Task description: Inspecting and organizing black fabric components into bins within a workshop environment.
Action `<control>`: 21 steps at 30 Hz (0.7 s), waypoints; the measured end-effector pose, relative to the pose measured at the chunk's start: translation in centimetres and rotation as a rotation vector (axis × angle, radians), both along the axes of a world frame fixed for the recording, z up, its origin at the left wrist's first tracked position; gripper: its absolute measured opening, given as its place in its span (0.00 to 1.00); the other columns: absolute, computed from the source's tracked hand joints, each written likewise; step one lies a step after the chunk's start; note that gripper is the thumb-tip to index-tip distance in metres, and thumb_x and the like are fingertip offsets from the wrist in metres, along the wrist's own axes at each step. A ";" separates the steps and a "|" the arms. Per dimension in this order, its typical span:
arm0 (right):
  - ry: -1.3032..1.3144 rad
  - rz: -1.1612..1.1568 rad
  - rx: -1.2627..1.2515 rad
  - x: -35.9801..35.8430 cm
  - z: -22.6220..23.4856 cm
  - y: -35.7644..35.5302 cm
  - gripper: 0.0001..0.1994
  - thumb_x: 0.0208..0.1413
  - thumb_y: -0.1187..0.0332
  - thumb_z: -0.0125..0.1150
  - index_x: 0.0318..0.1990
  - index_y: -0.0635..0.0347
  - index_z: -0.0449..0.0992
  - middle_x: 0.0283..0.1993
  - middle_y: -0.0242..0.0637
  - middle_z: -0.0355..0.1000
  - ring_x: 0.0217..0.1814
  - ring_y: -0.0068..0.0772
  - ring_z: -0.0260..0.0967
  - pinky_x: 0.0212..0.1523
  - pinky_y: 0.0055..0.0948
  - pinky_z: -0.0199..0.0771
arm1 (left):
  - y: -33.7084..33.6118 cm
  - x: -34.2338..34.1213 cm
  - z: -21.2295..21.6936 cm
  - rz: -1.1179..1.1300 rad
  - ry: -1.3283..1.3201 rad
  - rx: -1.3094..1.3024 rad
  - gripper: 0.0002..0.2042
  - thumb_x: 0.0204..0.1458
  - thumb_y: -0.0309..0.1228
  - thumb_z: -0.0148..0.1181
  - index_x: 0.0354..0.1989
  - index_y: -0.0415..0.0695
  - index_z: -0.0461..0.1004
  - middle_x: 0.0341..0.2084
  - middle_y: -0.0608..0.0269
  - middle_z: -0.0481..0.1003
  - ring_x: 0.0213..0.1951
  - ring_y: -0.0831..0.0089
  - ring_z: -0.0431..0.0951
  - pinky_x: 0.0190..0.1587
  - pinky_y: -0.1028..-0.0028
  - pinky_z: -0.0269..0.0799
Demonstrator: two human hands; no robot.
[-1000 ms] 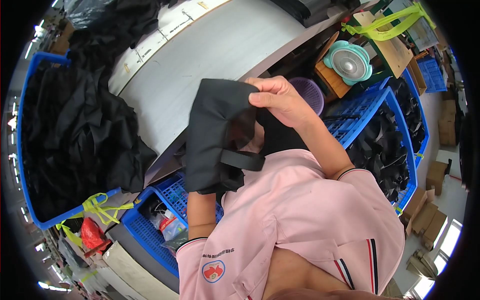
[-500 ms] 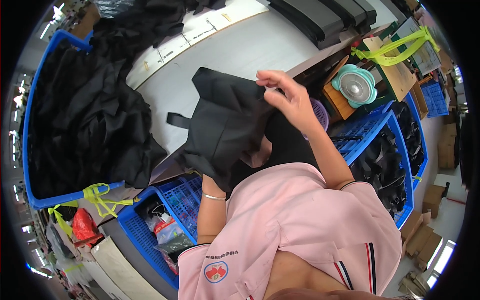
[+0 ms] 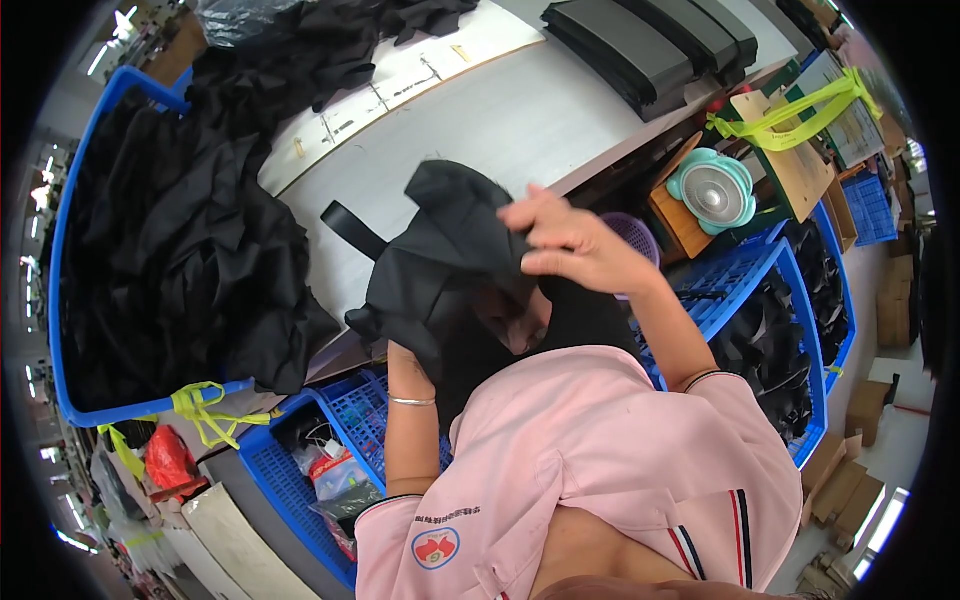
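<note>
A sewn black fabric piece (image 3: 440, 250) with a strap loop (image 3: 352, 230) sticking out at its left hangs over my left hand (image 3: 518, 325). That hand is mostly hidden beneath the cloth; only some skin shows under its lower right fold, while the forearm with a silver bangle comes up from below. The left hand bears the piece above my lap. At the cloth's upper right edge is my right hand (image 3: 575, 240), its fingers bent and apart from the thumb. Its fingertips are blurred, close to or touching the edge.
A blue crate (image 3: 62, 300) heaped with black cloth stands at left. Behind lies a white table (image 3: 470, 130) with stacked dark panels (image 3: 640, 60). At right are a turquoise fan (image 3: 712, 190), a purple basket (image 3: 632, 238) and blue crates (image 3: 735, 290). Another blue basket (image 3: 275, 475) sits lower left.
The black fabric piece has shifted and folded, its strap loop now pointing further up and left. My right hand has moved lower and slightly left, its fingers more bent.
</note>
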State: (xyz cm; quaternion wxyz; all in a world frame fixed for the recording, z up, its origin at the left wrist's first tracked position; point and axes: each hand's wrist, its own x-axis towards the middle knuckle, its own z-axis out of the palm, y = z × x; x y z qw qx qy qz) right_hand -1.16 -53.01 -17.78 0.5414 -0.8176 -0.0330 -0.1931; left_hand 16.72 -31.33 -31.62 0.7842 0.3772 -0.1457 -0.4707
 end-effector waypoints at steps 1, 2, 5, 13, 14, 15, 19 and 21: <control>-0.030 -0.149 -0.153 0.5 0.6 -0.7 0.09 0.57 0.69 0.63 0.29 0.65 0.73 0.53 0.40 0.72 0.58 0.39 0.67 0.73 0.48 0.47 | -0.4 -0.1 0.8 0.043 -0.018 0.009 0.22 0.60 0.33 0.56 0.61 0.36 0.67 0.57 0.57 0.72 0.57 0.67 0.72 0.63 0.66 0.67; 0.032 -0.179 -0.209 1.3 2.4 -1.7 0.09 0.58 0.69 0.62 0.30 0.65 0.72 0.55 0.39 0.71 0.59 0.39 0.65 0.67 0.39 0.58 | -0.6 -0.1 1.6 0.084 -0.033 0.020 0.22 0.60 0.32 0.57 0.61 0.35 0.67 0.56 0.56 0.73 0.56 0.67 0.73 0.62 0.66 0.68; -0.101 -0.427 -0.304 4.7 2.1 -5.3 0.07 0.61 0.69 0.58 0.38 0.64 0.77 0.52 0.37 0.73 0.50 0.40 0.69 0.51 0.33 0.68 | -1.4 1.5 3.5 0.021 0.215 -0.014 0.21 0.62 0.31 0.55 0.62 0.35 0.66 0.58 0.58 0.72 0.59 0.68 0.71 0.64 0.66 0.65; -0.213 -0.881 -0.127 9.0 -5.5 -6.6 0.09 0.63 0.68 0.59 0.41 0.67 0.79 0.47 0.41 0.74 0.45 0.29 0.74 0.46 0.25 0.71 | -3.1 -0.5 4.1 0.205 -0.257 0.371 0.16 0.61 0.29 0.59 0.56 0.36 0.72 0.48 0.56 0.77 0.48 0.73 0.78 0.54 0.73 0.74; -0.067 -0.818 -0.037 7.6 -6.0 -6.0 0.09 0.63 0.69 0.59 0.41 0.67 0.79 0.43 0.39 0.75 0.43 0.27 0.74 0.45 0.24 0.71 | -3.2 -0.3 4.4 0.329 -0.235 0.373 0.09 0.59 0.24 0.61 0.46 0.36 0.76 0.42 0.60 0.78 0.43 0.74 0.79 0.49 0.76 0.76; 0.078 -0.751 0.051 6.5 -6.5 -5.1 0.09 0.63 0.70 0.58 0.40 0.67 0.80 0.39 0.37 0.77 0.41 0.25 0.74 0.44 0.22 0.71 | -3.2 0.0 4.7 0.422 -0.301 0.415 0.10 0.58 0.24 0.61 0.47 0.35 0.75 0.41 0.60 0.77 0.45 0.74 0.77 0.50 0.74 0.75; 0.147 -0.347 0.676 7.2 -6.5 -0.5 0.10 0.65 0.69 0.57 0.46 0.67 0.78 0.40 0.34 0.78 0.41 0.20 0.74 0.46 0.20 0.72 | -6.9 2.3 5.7 0.684 -0.490 0.389 0.16 0.57 0.25 0.63 0.52 0.35 0.72 0.43 0.62 0.76 0.45 0.77 0.75 0.50 0.75 0.73; 0.188 -0.208 0.822 8.7 -6.9 0.2 0.15 0.63 0.68 0.59 0.54 0.64 0.74 0.47 0.32 0.77 0.45 0.19 0.73 0.48 0.21 0.71 | -8.2 3.0 6.0 0.655 -0.392 0.320 0.18 0.57 0.25 0.64 0.54 0.36 0.71 0.44 0.62 0.75 0.45 0.77 0.74 0.50 0.75 0.72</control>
